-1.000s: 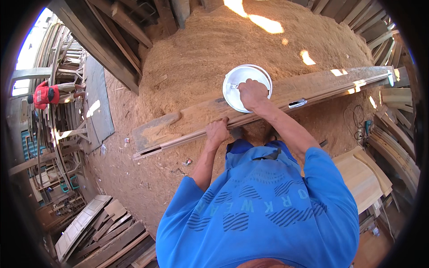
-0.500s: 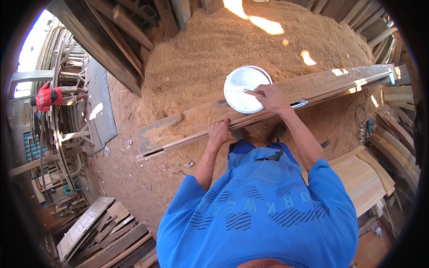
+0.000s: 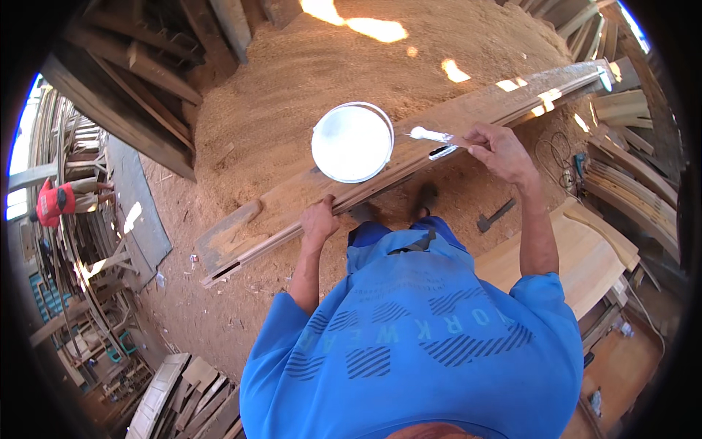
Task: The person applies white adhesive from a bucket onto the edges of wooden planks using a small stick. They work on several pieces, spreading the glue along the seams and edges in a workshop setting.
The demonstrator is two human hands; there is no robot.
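My right hand (image 3: 504,155) is closed on a thin stick (image 3: 462,140) whose far end carries a thick white paste. That coated end hangs over the plank, to the right of a round white bucket (image 3: 352,143) with white contents. The bucket stands on a long wooden plank (image 3: 431,117) dusted with sawdust. Along the plank's near edge lies a long grooved wooden strip (image 3: 285,235), with a white smear (image 3: 443,152) below the stick. My left hand (image 3: 319,222) has its fingers wrapped over this strip, left of the bucket.
A hammer (image 3: 496,216) lies on the ground right of my legs. Sawdust (image 3: 292,88) is heaped beyond the plank. Pale wood panels (image 3: 552,256) are at the right, scrap boards (image 3: 197,395) at lower left. A person in red (image 3: 55,203) is far left, beside stacked timber.
My right hand has moved right, away from the bucket, bringing the stick out with white paste on its end. My left hand stays on the strip. The view has shifted.
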